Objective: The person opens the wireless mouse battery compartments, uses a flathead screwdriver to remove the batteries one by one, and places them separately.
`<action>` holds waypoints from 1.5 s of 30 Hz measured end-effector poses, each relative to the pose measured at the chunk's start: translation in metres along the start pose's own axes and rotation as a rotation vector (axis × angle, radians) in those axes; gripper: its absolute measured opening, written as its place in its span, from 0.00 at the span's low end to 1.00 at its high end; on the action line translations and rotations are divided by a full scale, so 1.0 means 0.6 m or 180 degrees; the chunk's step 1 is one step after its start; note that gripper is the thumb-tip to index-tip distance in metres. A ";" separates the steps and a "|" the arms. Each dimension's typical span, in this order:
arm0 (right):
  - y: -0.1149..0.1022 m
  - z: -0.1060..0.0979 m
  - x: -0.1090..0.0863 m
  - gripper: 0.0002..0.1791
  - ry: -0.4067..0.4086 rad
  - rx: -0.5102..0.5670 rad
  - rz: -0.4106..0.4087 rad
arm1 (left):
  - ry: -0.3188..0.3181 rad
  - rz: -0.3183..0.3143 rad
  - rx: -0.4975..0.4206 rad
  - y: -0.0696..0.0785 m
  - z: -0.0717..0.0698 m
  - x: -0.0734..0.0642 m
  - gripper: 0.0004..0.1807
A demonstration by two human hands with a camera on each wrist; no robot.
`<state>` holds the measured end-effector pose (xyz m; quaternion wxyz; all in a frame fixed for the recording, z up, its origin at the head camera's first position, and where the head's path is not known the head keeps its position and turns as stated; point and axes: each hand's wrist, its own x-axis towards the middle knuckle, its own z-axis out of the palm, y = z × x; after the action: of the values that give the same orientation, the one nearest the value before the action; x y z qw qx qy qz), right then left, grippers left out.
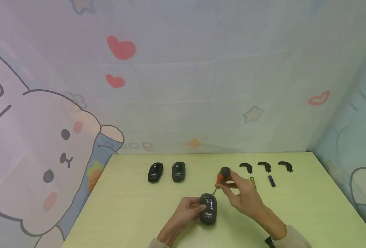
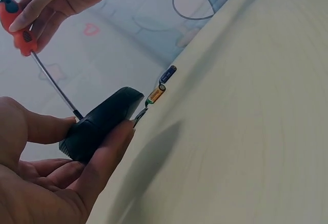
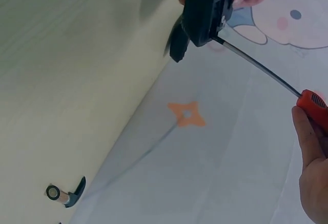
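Observation:
My left hand [image 1: 187,212] holds a dark computer mouse [image 1: 208,212] above the table, its underside turned up and the thumb lying on it. In my right hand [image 1: 246,194] is a screwdriver [image 1: 223,175] with an orange and black handle, gripped by the fingers. Its metal shaft slants down to the mouse, and in the left wrist view the tip of the screwdriver [image 2: 54,83] touches the mouse [image 2: 100,126] near the left thumb. The right wrist view shows the tip at one end of the mouse [image 3: 202,11]. What the tip sits in is too small to tell.
Two more dark mice, one [image 1: 155,172] and another [image 1: 178,171], lie underside up at the back left. Several curved black covers, one of them [image 1: 264,166], line the back right. Before them lie a green-and-orange battery [image 1: 253,182] and a blue battery [image 1: 271,181]. A patterned cloth [image 1: 183,103] hangs behind the table.

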<state>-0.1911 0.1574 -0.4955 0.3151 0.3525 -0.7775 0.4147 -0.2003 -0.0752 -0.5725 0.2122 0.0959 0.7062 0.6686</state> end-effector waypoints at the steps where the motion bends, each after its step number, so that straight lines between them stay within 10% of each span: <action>1: 0.001 0.000 0.002 0.22 0.0006 0.0016 0.0031 | -0.0007 0.0002 -0.0004 0.001 0.000 0.000 0.23; 19: 0.025 -0.021 0.037 0.10 -0.0069 0.0103 0.1009 | -0.0226 -0.0116 -0.0067 -0.005 -0.002 -0.003 0.25; 26: 0.054 -0.031 0.051 0.17 -0.0378 0.0133 0.1765 | -0.0332 -0.0048 0.0034 -0.003 -0.004 -0.006 0.22; 34: 0.093 -0.035 0.069 0.23 -0.0759 0.0929 0.2507 | -0.0431 -0.0034 0.0079 0.002 -0.001 -0.008 0.23; 45: 0.120 -0.028 0.064 0.24 -0.0877 0.1326 0.2840 | -0.0572 0.0045 0.0184 0.000 0.000 -0.008 0.22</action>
<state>-0.2672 0.1902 -0.4884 -0.0750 0.0929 -0.7874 0.6047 -0.1961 -0.0774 -0.5714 0.2672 0.1666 0.7026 0.6381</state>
